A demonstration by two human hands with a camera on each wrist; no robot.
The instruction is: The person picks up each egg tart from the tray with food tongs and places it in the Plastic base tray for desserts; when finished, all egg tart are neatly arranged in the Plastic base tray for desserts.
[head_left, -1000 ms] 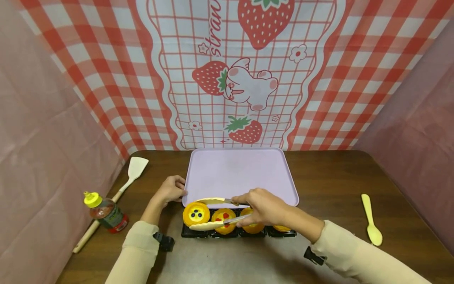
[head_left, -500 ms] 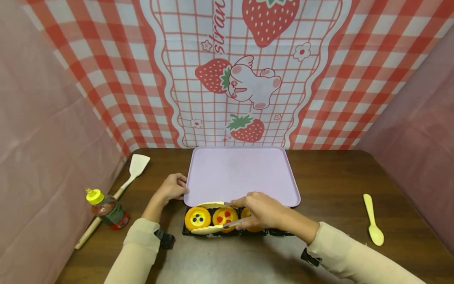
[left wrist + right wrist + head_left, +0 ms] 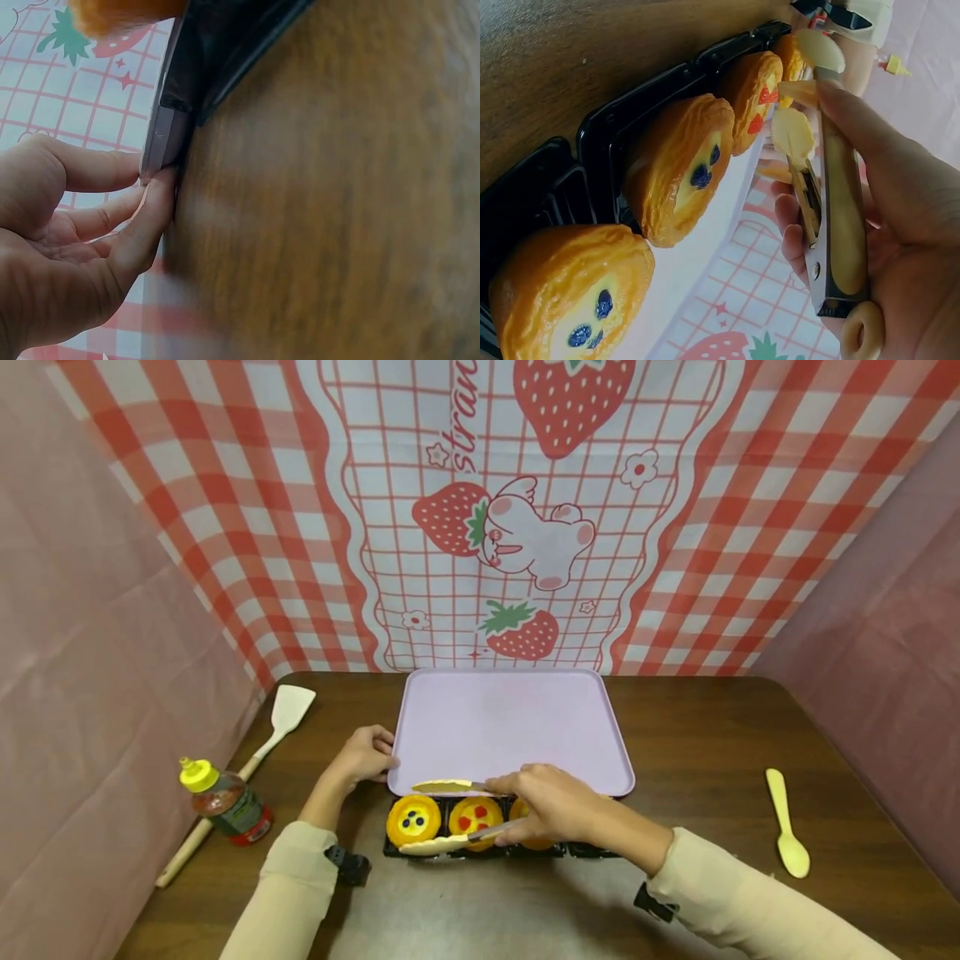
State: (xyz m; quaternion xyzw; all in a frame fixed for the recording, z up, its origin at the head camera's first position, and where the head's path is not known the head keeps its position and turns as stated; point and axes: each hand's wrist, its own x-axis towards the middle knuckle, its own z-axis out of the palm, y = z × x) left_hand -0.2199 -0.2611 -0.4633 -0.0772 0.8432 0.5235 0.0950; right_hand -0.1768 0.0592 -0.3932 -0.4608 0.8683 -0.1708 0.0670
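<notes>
Fingers and thumb of my left hand (image 3: pixel 365 755) pinch the left edge of the lilac tray (image 3: pixel 510 718); the left wrist view shows the tray rim (image 3: pixel 159 142) between them. My right hand (image 3: pixel 555 802) grips metal tongs (image 3: pixel 845 217) with cream scalloped tips. The tips stand spread on the far and near sides of the leftmost blueberry tart (image 3: pixel 413 820), which sits at the left end of a black plastic container (image 3: pixel 592 850). Beside it is a strawberry tart (image 3: pixel 476 814). Other tarts farther right are partly hidden under my right hand.
On the left, a squeeze bottle (image 3: pixel 238 812) with a yellow cap stands by a white spatula (image 3: pixel 288 710) with a wooden handle. A pale yellow spoon (image 3: pixel 783 822) lies on the right of the wooden table (image 3: pixel 697 735). A checked cloth (image 3: pixel 720 527) hangs behind.
The leftmost tart has come down into the container's left end. The tongs first moved with it, then their far arm swung away from the tart. My left hand stays at the tray edge.
</notes>
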